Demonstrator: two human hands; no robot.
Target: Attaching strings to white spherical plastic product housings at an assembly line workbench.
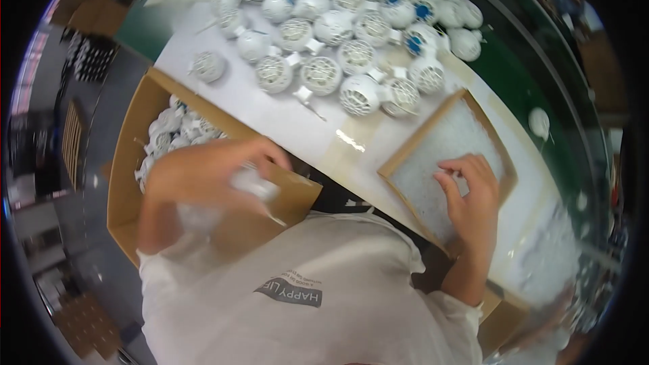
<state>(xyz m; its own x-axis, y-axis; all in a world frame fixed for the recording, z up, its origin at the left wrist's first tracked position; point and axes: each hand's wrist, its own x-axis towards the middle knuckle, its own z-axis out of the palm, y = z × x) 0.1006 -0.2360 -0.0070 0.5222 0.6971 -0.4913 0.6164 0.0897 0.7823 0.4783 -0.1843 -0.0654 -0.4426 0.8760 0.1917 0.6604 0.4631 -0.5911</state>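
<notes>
My left hand [243, 162], smeared by motion, is over the open cardboard box at the left. Its fingers are round a blurred white ball-shaped unit [255, 184], whose details are lost. Above a shallow cardboard tray [420, 136] on the table, my right hand [470, 186] has thumb and forefinger curled to a pinch; anything between the tips is too small to make out. Fine pale grey pieces [439, 162] cover the tray's bottom. Many white ball-shaped units with grilles [321, 76] and short square stubs are heaped on the table's far side, a few showing blue inside.
More white units [179, 128] lie inside the cardboard box [125, 182] by the table's left edge. One lone unit [208, 66] sits apart on the white tabletop [291, 118]. A green belt-like surface [527, 74] runs along the right, with another white unit [539, 123] on it.
</notes>
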